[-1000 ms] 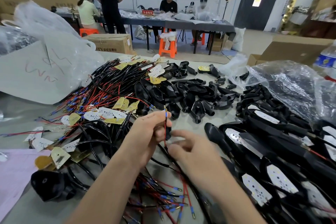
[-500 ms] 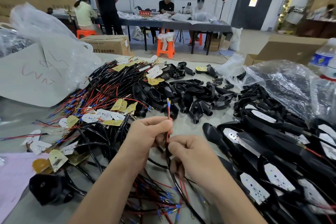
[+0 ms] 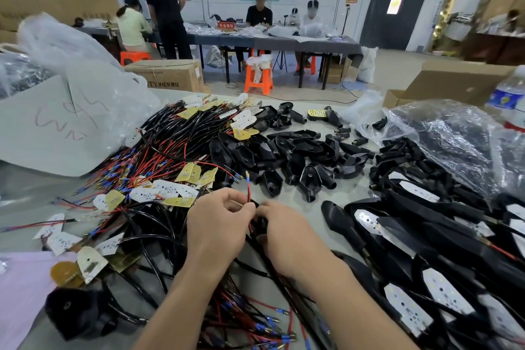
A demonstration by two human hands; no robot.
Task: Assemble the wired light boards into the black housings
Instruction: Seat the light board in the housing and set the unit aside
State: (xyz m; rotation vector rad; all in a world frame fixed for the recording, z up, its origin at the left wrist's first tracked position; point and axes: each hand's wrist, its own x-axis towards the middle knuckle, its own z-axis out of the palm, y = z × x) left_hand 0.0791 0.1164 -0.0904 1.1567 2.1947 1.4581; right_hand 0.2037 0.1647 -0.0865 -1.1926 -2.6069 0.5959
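Thumb and fingers of the left hand (image 3: 218, 224) are closed in a pinch on a red wire (image 3: 248, 189), held upright with its blue-sleeved tip above the knuckles. The right hand (image 3: 287, 233), touching the left, is curled round a black part (image 3: 259, 221) that is largely hidden. Wired light boards (image 3: 159, 193) are heaped to the left, and empty black housings (image 3: 298, 156) are piled just beyond the hands.

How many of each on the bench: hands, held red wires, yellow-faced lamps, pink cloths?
Hands: 2 (left hand, right hand)
Red wire, held: 1
Yellow-faced lamp: 1
Pink cloth: 1
Total: 5
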